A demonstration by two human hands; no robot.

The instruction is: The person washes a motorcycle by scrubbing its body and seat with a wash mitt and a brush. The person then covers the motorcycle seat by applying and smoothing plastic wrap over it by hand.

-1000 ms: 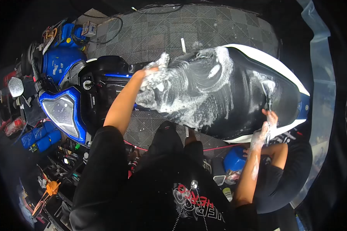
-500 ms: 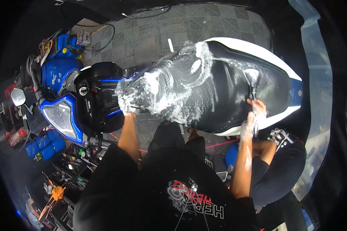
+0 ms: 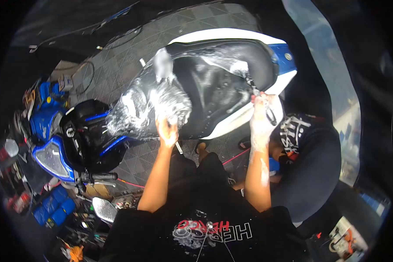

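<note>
A black motorbike seat [image 3: 205, 83] with white side panels lies across the view, its left part covered in white suds. My left hand [image 3: 167, 132] grips a foamy cloth [image 3: 174, 105] against the seat near its lower edge. Suds hide part of the cloth's outline. Over the seat's right part, my right hand [image 3: 263, 109] is closed round the dark handle of a brush [image 3: 248, 77], whose soapy head touches the seat. Foam coats my right wrist and forearm.
Blue front bodywork [image 3: 52, 159], a handlebar [image 3: 102, 176] and a mirror [image 3: 105, 209] are at the left. A co-worker in dark clothes [image 3: 312, 161] crouches at the lower right. Tools and blue containers [image 3: 54, 205] lie lower left.
My left hand has moved with the cloth from the seat's narrow front end onto its sudsy part. The view has shifted and turned. My right hand still holds the brush on the seat.
</note>
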